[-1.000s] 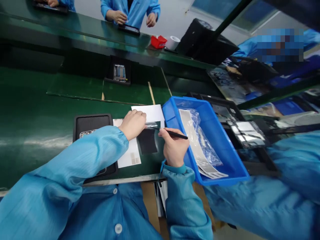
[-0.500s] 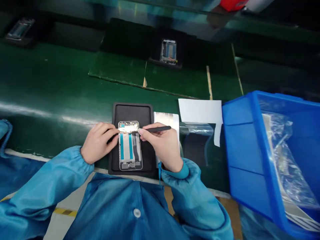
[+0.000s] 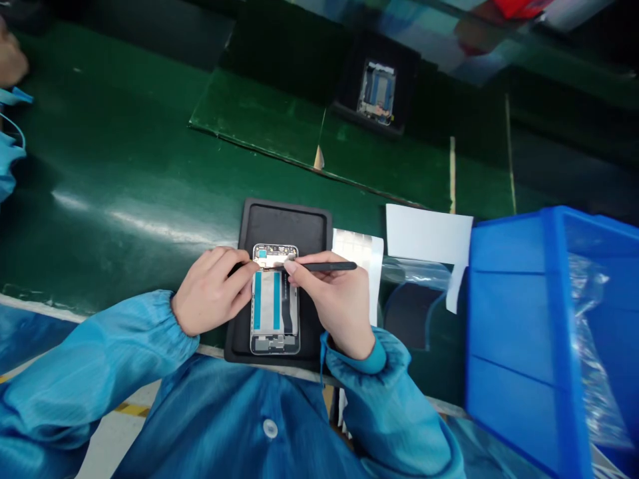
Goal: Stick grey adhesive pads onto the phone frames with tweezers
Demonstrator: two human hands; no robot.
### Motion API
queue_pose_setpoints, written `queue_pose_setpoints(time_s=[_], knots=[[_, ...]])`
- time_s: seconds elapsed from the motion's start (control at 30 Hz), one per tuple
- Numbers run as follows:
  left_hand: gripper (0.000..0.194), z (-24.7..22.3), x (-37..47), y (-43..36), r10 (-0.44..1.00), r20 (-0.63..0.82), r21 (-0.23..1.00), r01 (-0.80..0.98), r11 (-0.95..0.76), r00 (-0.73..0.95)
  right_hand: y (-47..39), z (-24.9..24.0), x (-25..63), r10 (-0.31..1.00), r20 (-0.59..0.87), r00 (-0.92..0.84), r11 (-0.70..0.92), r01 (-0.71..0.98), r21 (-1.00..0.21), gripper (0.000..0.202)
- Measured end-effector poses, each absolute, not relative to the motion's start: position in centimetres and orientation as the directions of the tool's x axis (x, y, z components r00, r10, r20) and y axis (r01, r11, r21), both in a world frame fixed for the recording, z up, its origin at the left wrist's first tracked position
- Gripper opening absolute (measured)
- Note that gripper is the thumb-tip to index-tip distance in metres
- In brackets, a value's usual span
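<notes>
An opened phone body [image 3: 267,303] with two blue strips and a dark flex lies in a black tray [image 3: 284,223] at the table's front edge. My right hand [image 3: 337,293] holds black tweezers [image 3: 332,266] in a pinch, their tip over the upper part of the phone. On the phone's left edge, near the same spot, rest the closed fingertips of my left hand [image 3: 217,286]; whether something small is between them is hidden.
To the right are a silvery-white sheet [image 3: 375,279], a white sheet [image 3: 426,233], a dark film [image 3: 407,313] and a blue bin [image 3: 514,313] with clear plastic. Farther back lies another phone body [image 3: 378,90]. Another person's hand [image 3: 10,60] shows at the upper left.
The view has shifted, so the tray, sheets and bin appear farther right. Another person's hand has come into view at the left. My hands stay at the phone's upper part.
</notes>
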State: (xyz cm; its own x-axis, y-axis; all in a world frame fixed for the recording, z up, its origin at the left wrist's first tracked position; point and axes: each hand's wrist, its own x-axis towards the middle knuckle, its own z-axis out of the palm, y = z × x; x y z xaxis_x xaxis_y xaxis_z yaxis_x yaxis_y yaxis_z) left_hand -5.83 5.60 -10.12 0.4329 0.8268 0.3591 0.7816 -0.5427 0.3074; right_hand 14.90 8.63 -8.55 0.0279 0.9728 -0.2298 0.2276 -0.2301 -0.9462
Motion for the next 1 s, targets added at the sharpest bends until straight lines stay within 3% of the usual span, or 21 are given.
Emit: queue_pose_setpoints(time_s=[1.0], knots=[[0.031, -10.09, -5.91, 5.48, 0.839, 0.268, 0.269, 0.8, -0.537, 0.473, 8.59, -8.47, 15.01, 0.976, -0.217, 0.02, -0.214, 0.274, -0.938, 0.022]])
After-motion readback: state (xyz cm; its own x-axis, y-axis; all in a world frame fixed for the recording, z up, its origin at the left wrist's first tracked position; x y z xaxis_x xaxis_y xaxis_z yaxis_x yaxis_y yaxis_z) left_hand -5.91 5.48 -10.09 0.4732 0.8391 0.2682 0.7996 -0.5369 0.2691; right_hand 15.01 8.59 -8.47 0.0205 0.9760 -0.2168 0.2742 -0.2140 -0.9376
